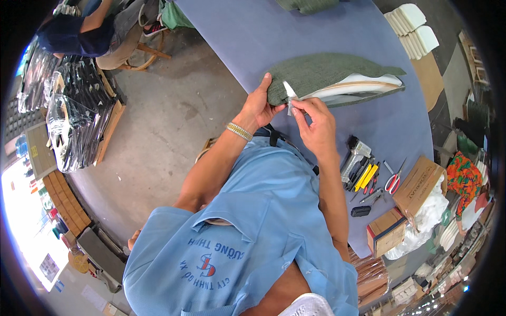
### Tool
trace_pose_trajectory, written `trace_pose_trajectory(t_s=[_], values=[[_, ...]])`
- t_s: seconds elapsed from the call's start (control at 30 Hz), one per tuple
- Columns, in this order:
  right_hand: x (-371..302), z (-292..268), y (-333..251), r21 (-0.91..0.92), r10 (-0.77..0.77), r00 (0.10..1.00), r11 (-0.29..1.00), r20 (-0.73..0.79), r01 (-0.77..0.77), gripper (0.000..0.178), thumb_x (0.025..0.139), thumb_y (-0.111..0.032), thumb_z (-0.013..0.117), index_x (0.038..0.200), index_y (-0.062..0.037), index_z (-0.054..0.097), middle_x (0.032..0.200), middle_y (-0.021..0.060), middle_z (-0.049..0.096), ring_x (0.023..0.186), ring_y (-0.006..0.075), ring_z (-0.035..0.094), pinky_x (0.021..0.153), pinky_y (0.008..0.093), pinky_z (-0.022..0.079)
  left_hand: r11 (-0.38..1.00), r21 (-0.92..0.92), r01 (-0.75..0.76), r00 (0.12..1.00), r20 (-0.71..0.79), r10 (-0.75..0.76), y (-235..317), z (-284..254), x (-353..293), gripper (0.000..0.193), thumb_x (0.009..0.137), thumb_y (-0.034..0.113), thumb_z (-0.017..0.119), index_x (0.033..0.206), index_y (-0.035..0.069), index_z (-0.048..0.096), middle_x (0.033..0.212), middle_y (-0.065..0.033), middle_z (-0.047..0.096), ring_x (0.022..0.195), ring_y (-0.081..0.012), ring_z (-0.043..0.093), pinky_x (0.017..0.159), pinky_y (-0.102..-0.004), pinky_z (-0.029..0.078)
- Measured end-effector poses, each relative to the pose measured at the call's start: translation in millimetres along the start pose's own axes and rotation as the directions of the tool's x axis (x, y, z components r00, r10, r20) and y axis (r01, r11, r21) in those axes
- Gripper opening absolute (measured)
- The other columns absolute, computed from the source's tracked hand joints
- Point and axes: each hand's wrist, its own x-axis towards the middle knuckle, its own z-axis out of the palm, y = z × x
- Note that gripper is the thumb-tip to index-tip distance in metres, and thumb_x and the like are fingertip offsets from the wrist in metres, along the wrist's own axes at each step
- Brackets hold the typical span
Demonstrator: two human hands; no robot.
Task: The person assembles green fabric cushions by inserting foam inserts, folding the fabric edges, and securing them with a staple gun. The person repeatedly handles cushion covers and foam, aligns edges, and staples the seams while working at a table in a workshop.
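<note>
A dark green fabric-covered upholstered piece (321, 73) lies on the grey-blue table in front of me. Along its near side the cover gapes, showing white padding (353, 88) and a pale wood-coloured edge. My left hand (258, 104) is closed on the piece's left end, thumb on top and fingers curled beneath. At that same end my right hand (316, 122) pinches a small white strip (289, 90) that stands up against the green fabric. The strip's material is too small to make out, and its lower part is hidden by my fingers.
On the table (247, 31) to my right lie a staple gun (358, 152), yellow-handled cutters (367, 178), red-handled scissors (393, 183) and a small black block (361, 211). Cardboard boxes (419, 184) stand at the right edge. Another person (79, 34) sits at far left near plastic-wrapped stacks (79, 116).
</note>
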Motion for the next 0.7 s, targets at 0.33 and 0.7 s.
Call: trace_pose_trajectory(t_s=[0.33, 0.7], values=[[22.6, 36.3, -2.3, 0.252, 0.29, 0.948, 0.934, -0.132, -0.251, 0.016, 0.099, -0.016, 0.067, 0.094, -0.0005, 0.068, 0.085, 0.008, 0.07, 0.075, 0.0158, 0.064, 0.072, 0.0307, 0.052, 0.5, 0.842, -0.201, 0.958, 0.062, 0.28, 42.5, -18.8, -41.3, 0.068, 0.102, 0.052, 0.06, 0.14, -0.005, 0.056, 0.136, -0.0204, 0.064, 0.11, -0.0321, 0.072, 0.088, -0.0421, 0.06], [79.1, 48.3, -37.1, 0.081, 0.266, 0.939, 0.964, -0.219, -0.254, 0.017, 0.095, -0.017, 0.072, 0.094, -0.0003, 0.067, 0.088, 0.0077, 0.066, 0.076, 0.017, 0.062, 0.072, 0.0319, 0.05, -0.177, 0.71, -0.682, 0.524, 0.643, 0.559, 80.9, -16.2, -20.0, 0.051, 0.087, 0.024, 0.08, 0.133, 0.007, 0.066, 0.134, -0.0121, 0.067, 0.116, -0.0341, 0.066, 0.096, -0.0421, 0.056]])
